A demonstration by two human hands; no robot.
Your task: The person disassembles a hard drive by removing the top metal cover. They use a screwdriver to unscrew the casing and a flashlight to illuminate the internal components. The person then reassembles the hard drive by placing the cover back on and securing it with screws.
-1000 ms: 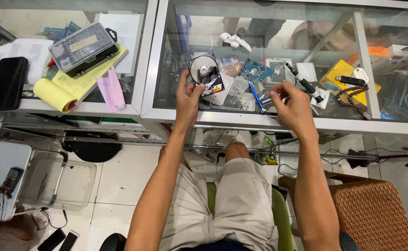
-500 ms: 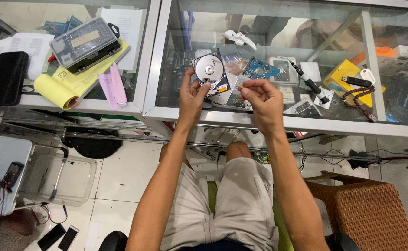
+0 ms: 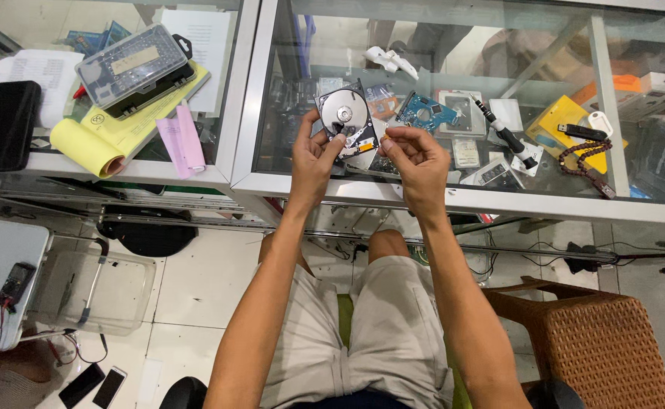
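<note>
The left hand [image 3: 311, 160] grips the opened hard drive [image 3: 349, 125] by its lower edge, raised above the glass counter [image 3: 453, 198], while the right hand [image 3: 415, 163] pinches a tiny part, too small to identify, just beside the drive, near the blue circuit board [image 3: 427, 112].

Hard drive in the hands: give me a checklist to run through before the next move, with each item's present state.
1. Opened hard drive held in the left hand, platter side facing the camera: ok.
2. Grip on the drive: fingers at its lower edge only, drive lifted off the glass counter: ok, though a light hold.
3. Right hand pinching a small part at the fingertips beside the drive: cannot tell what it is, too small.
4. Screwdriver within reach on the counter, to the right: ok.
5. Blue circuit board lying apart behind the drive: ok.
6. Landing spot under the drive: cluttered with small parts: not ok.
</note>
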